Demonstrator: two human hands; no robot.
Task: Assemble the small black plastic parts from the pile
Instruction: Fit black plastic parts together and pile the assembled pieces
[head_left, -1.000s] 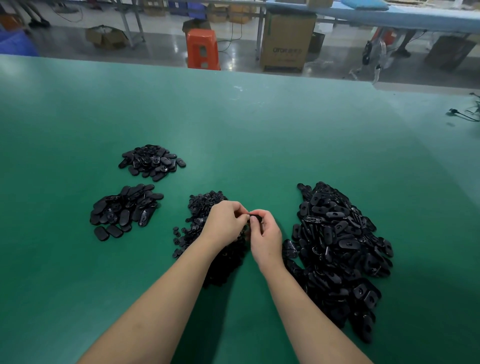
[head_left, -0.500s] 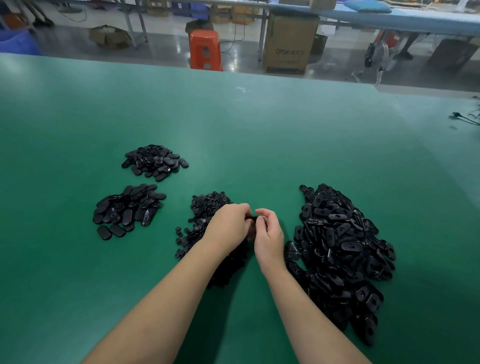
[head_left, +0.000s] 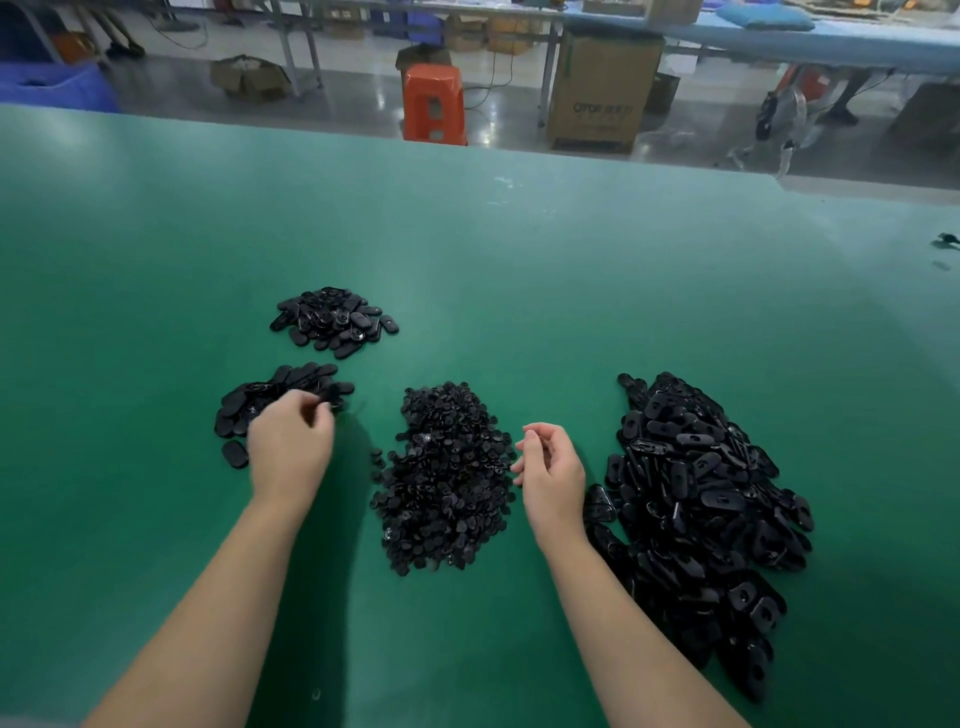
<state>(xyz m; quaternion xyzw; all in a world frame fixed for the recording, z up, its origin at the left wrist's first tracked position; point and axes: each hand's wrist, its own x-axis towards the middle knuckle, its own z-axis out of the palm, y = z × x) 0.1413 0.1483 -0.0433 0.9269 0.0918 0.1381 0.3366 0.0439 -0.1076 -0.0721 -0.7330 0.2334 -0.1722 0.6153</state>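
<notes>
Over the left pile (head_left: 280, 395) my left hand (head_left: 291, 447) pinches a black part (head_left: 327, 396); my right hand (head_left: 550, 473) hovers, fingers loosely curled, empty.

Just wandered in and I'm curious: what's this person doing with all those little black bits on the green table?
A person is sorting and putting together small black plastic parts on a green table. The left hand reaches over the near left pile, a dark part at its fingertips. The right hand hangs loosely curled and empty between the middle pile and the big right pile. Another small pile lies farther back.
</notes>
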